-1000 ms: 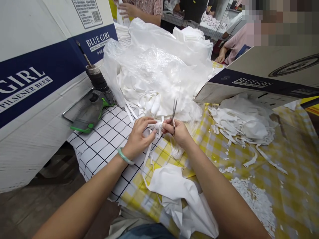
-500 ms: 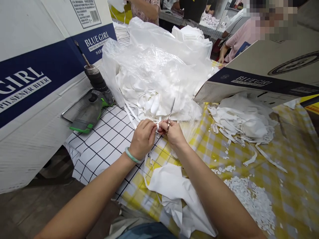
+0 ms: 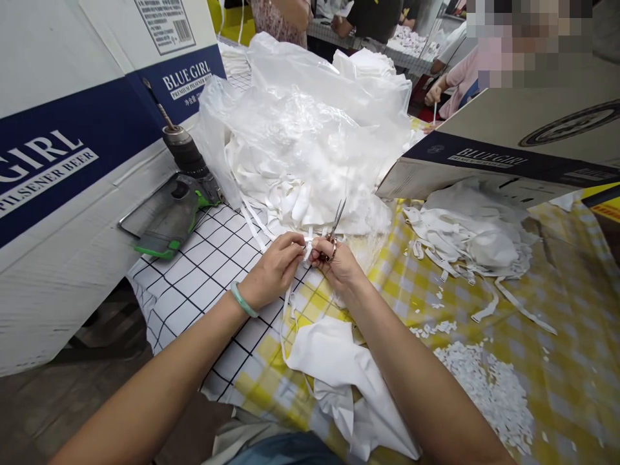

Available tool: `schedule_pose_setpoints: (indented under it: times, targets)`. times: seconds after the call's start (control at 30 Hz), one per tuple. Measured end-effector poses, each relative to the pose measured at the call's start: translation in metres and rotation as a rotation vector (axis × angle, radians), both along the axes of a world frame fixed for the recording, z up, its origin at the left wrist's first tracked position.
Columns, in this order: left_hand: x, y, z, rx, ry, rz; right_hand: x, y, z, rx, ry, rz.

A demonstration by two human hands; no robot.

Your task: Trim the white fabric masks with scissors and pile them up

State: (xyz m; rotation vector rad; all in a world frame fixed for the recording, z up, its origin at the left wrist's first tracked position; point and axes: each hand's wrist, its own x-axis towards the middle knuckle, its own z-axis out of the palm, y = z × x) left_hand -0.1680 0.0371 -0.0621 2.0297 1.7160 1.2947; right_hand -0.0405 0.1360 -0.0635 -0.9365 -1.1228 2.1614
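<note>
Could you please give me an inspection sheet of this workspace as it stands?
Surface: table under yellow-check and black-grid cloths.
Job's things: white strap hanging from the fingers; scissors, blades up.
Clutter: drill, bag of white pieces, scraps, boxes.
Grippers: left hand pinches strap; right hand holds scissors.
Cables: nothing seen.
Surroundings: other people at far tables.

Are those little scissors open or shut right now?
Slightly open: the scissors in the right hand show two blade tips parted in a narrow V, while the left hand pinches a white strip.
</note>
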Motion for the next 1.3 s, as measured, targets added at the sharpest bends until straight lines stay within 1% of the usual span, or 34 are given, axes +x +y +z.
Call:
schedule_pose_setpoints:
  times: [0.07,0.13,0.3,0.37,0.4,0.43,0.53,0.57,0.63,0.77,0.9,1.0,1.07,1.13,1.17,1.23,1.3]
  targets:
    - [-0.001,0.001,0.002,-0.022,-0.056,0.014,0.0,-0.001,-0.001,0.011,-0.002,-0.008]
    - [-0.001,0.003,0.004,-0.036,-0.134,0.058,-0.002,-0.001,-0.001,0.032,-0.004,-0.013]
    - [0.002,0.013,0.006,0.0,-0.28,0.244,-0.004,-0.001,0.001,0.102,-0.008,-0.032]
    - [0.004,0.016,0.006,0.006,-0.306,0.276,-0.005,-0.001,0.002,0.125,0.001,-0.038]
    - [0.004,0.018,0.006,-0.001,-0.314,0.255,-0.005,-0.001,0.002,0.133,0.009,-0.041]
    - [0.004,0.019,0.006,-0.019,-0.33,0.206,-0.005,-0.001,0.002,0.138,0.017,-0.046]
    - [0.005,0.021,0.007,-0.118,-0.463,0.047,-0.005,-0.001,0.001,0.138,0.037,-0.064]
    - [0.005,0.022,0.007,-0.151,-0.514,0.028,-0.006,-0.002,0.001,0.134,0.041,-0.071]
    - [0.005,0.022,0.007,-0.187,-0.571,0.06,-0.006,-0.002,0.0,0.124,0.048,-0.085]
    - [0.007,0.022,0.004,-0.205,-0.55,0.125,-0.007,-0.002,0.0,0.099,0.073,-0.115]
    - [0.012,0.017,0.005,-0.208,-0.44,0.147,-0.006,0.001,0.003,0.099,0.098,-0.119]
    - [0.015,0.006,0.012,-0.261,-0.345,0.106,-0.001,0.01,0.008,0.14,0.08,-0.142]
    - [0.01,-0.008,0.02,-0.31,-0.32,0.095,0.007,0.019,0.013,0.178,0.052,-0.191]
    - [-0.002,-0.027,0.03,-0.326,-0.303,0.179,0.016,0.03,0.017,0.245,-0.007,-0.222]
    - [-0.01,-0.036,0.035,-0.319,-0.279,0.256,0.02,0.034,0.018,0.298,-0.058,-0.218]
    - [-0.03,-0.054,0.042,-0.284,-0.156,0.447,0.028,0.037,0.019,0.436,-0.188,-0.178]
    - [-0.048,-0.068,0.043,-0.243,-0.007,0.61,0.035,0.031,0.02,0.582,-0.306,-0.135]
